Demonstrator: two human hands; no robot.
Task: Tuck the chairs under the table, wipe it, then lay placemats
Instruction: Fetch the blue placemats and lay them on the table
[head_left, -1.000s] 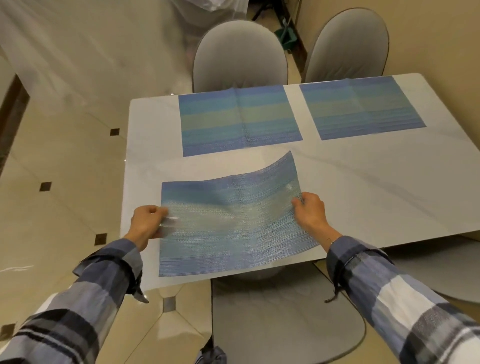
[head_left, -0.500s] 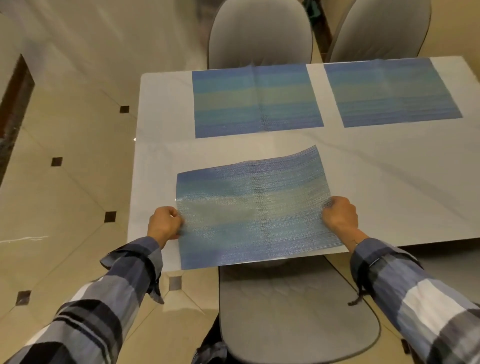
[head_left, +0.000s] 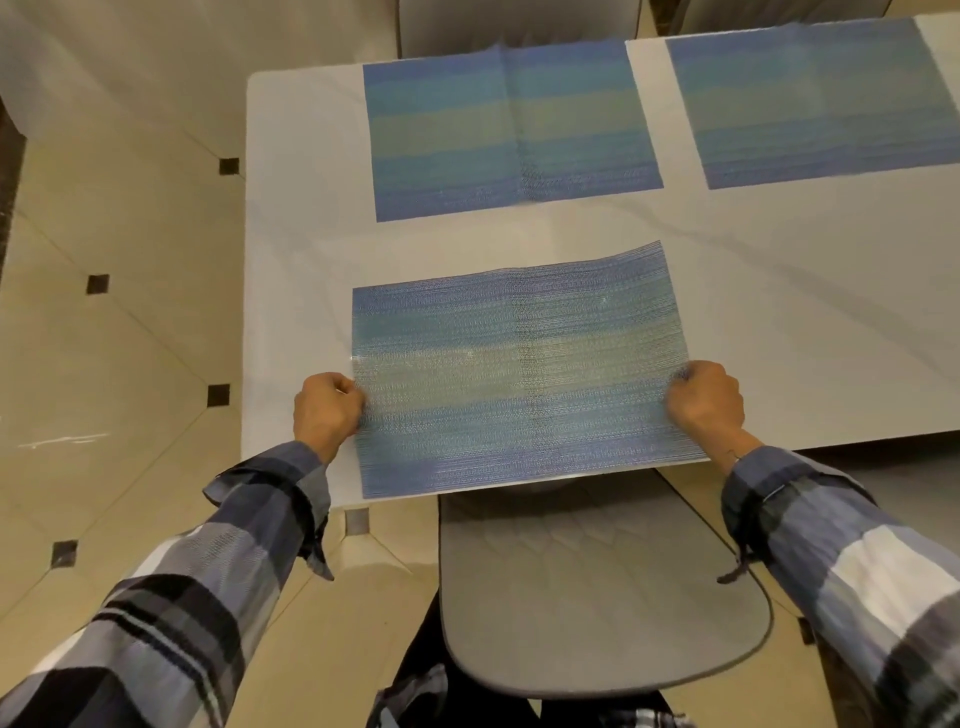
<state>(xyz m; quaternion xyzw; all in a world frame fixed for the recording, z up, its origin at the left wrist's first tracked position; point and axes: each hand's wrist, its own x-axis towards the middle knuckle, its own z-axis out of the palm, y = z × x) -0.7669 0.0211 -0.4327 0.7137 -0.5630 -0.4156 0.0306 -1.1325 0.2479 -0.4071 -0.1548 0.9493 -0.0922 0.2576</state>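
Grey chair sits tucked just below me at the white table's near edge. My left hand and right hand each pinch a side edge of the nearest blue placemat, its far right corner curling up. Beyond it, two more placemats lie flat.
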